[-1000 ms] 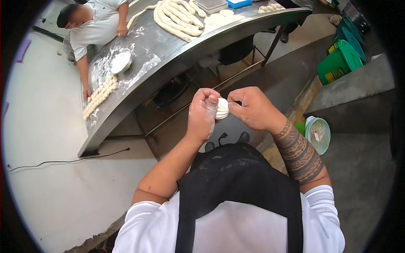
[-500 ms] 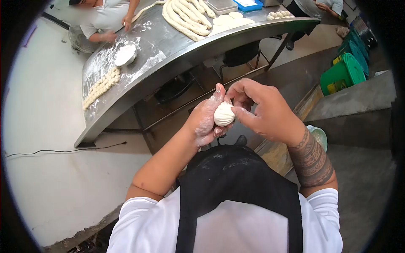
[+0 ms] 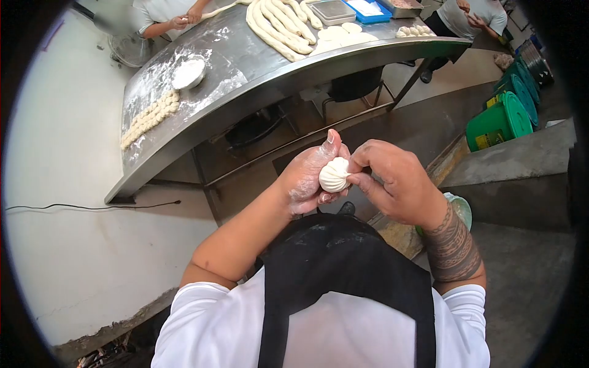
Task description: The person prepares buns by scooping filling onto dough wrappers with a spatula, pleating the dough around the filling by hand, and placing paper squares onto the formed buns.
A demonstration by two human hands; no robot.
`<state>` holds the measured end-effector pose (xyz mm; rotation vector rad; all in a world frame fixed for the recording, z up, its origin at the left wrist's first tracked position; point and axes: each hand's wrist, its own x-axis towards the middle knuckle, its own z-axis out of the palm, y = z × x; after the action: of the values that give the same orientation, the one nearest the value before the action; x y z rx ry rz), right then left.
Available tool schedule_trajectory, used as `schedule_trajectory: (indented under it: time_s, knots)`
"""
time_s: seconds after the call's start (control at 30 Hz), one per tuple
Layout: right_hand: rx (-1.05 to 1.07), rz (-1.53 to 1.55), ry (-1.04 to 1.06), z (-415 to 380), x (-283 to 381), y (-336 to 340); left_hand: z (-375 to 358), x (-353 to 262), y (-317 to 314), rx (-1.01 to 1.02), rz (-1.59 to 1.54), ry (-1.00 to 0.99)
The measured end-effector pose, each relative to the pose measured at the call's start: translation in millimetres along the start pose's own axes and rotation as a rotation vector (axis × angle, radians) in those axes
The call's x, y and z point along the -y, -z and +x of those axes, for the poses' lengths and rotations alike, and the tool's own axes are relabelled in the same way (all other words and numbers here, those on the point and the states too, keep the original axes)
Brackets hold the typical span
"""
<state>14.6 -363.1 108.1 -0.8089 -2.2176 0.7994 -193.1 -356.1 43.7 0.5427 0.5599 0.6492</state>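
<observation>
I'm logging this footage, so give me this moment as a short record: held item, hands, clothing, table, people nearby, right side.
Held: pleated dough bun
Left hand: cups the bun, palm floury
Right hand: thumb and fingertips pinch the bun's pleats
Clothing: black apron, white shirt
Table: metal table with dough ropes, flat dough rounds, bowl of white powder, small dough pieces in rows
Nearby: two co-workers, partly in view
Right side: green lidded bucket

Mtl tbl (image 3: 236, 38) w/ dough ropes (image 3: 265, 29), bowl (image 3: 188, 74).
</observation>
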Motion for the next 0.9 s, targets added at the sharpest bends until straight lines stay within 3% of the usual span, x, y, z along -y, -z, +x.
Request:
schedule_trajectory:
  time_s: [0.2,0.3,0.5,0.6,0.8,0.83,0.9]
  knots:
    - [-0.151,0.046,-0.009,-2.3,8.8,-11.5,-2.7,-6.0,-18.1,-0.227,0.108,-0.074]
    - [-0.173,-0.024,0.09,-1.3,0.3,-13.1,-0.4,-0.8,-6.2,-0.072,0.069,-0.169]
    - [-0.186,0.226,-0.205,-2.5,-0.2,-13.9,0.0,7.8,-9.9,-0.275,0.311,-0.487]
    - [-0.2,0.168,-0.209,-1.8,0.6,-14.6,-2.3,7.6,-5.4,-0.281,0.499,-0.514]
    - [-0.407,0.204,-0.214,6.3,8.4,-33.4,3.9,14.0,-27.1,-0.252,0.021,-0.47]
    - [-0.398,0.167,-0.152,8.0,6.1,-35.7,7.0,12.9,-37.0,-0.402,0.006,-0.398]
    - [-0.376,0.093,-0.028,11.5,1.7,-37.5,9.6,10.0,-23.8,-0.332,-0.043,-0.29]
